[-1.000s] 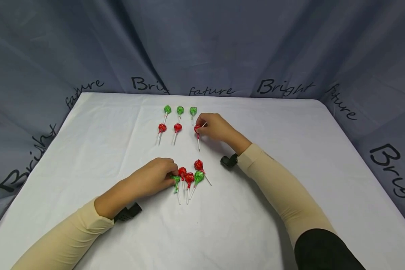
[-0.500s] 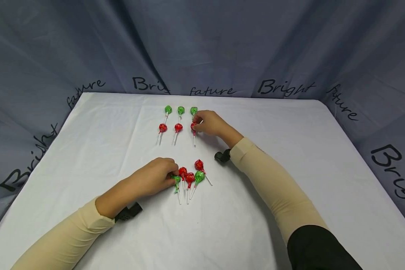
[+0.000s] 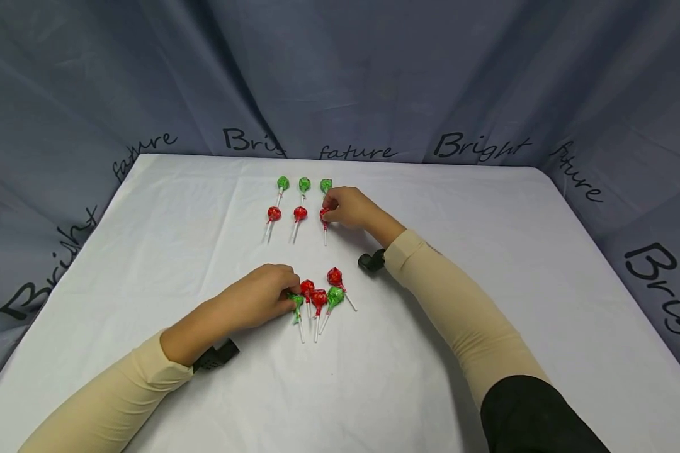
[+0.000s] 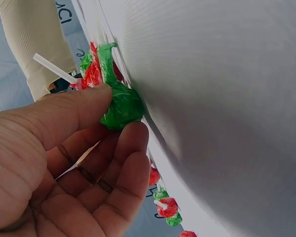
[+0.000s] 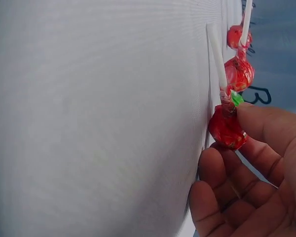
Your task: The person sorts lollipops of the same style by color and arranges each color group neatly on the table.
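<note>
My right hand (image 3: 352, 207) pinches a red lollipop (image 5: 226, 129) by its wrapped head, just below the rightmost green lollipop (image 3: 325, 185) of the far row. The held lollipop's stick points toward me, close over the cloth. To its left lie two more red lollipops, one of them here (image 3: 300, 214), each below a green one. Nearer to me, my left hand (image 3: 256, 296) holds a green lollipop (image 4: 124, 104) between thumb and fingers at the left end of a loose bunch. Beside it in that bunch are red lollipops (image 3: 318, 299) and another green lollipop (image 3: 335, 296).
A white cloth covers the table (image 3: 464, 207). Grey-blue curtains (image 3: 340, 75) with black lettering hang behind and at both sides. Black wrist cameras, one of them under the left wrist (image 3: 218, 355), sit low over the cloth.
My right hand has moved slightly left with the red lollipop, bringing it under the rightmost green one and into line with the other reds. The left hand has stayed put.
</note>
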`<state>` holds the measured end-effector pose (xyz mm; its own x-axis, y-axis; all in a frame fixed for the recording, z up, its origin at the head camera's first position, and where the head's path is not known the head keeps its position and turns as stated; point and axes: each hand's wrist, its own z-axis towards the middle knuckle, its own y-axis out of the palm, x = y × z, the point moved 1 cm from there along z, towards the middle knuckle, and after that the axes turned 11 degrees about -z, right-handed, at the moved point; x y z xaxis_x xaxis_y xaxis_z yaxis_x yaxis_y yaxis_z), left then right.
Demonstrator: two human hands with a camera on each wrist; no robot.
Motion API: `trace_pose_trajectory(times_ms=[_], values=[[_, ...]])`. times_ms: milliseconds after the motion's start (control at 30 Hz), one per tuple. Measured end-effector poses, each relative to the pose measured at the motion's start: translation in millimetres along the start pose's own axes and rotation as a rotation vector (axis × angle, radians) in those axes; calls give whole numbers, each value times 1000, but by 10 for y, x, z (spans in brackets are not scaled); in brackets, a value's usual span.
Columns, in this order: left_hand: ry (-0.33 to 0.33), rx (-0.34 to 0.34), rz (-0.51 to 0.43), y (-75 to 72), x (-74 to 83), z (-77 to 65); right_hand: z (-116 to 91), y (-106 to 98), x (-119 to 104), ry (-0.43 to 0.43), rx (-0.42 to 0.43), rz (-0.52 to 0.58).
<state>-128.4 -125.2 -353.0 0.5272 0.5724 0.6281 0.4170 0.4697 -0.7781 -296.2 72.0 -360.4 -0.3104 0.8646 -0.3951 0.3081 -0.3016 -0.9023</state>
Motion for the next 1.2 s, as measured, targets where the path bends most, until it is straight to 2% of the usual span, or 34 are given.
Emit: trace_pose_trajectory(times_ms=[533,800,1033,1200], values=[[-7,6,14,-5,-12,0,7,-24,-9,7,9,-20],[-13,3,17,-6,3,11,-154,-108,42,18,35,5],[-15,-5,-4,0,14,27,-446,-105,38,-97,26,55],[-7,2,0,-4,-4,13,-699,-65,-90,-233,-44,49]])
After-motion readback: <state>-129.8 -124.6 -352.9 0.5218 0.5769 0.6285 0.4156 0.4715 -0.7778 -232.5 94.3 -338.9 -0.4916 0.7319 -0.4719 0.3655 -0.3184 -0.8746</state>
